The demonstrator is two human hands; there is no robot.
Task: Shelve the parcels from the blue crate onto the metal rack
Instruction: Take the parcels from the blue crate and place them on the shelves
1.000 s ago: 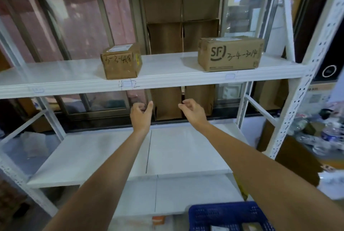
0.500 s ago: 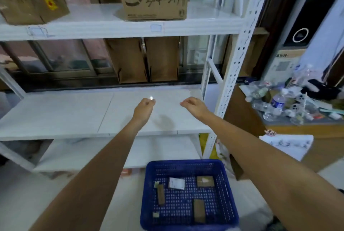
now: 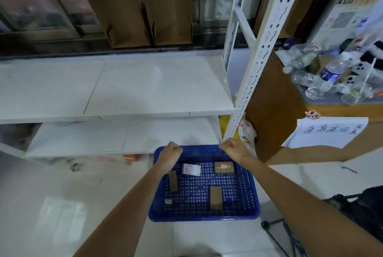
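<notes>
perforated blue crate (image 3: 251, 198), brown parcels (image 3: 224, 167), white rack (image 3: 263, 41)

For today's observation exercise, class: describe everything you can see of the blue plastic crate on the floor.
The blue perforated plastic crate is shallow and rectangular with rounded corners and a low rim; its base is a grid of small holes. It sits flat on the pale tiled floor, just in front of the white metal rack. Inside lie a few small parcels, apart from each other: a white-labelled parcel, a brown taped box, and two narrow brown packets. Both hands hover above its far edge; whether they touch it is unclear.
</notes>
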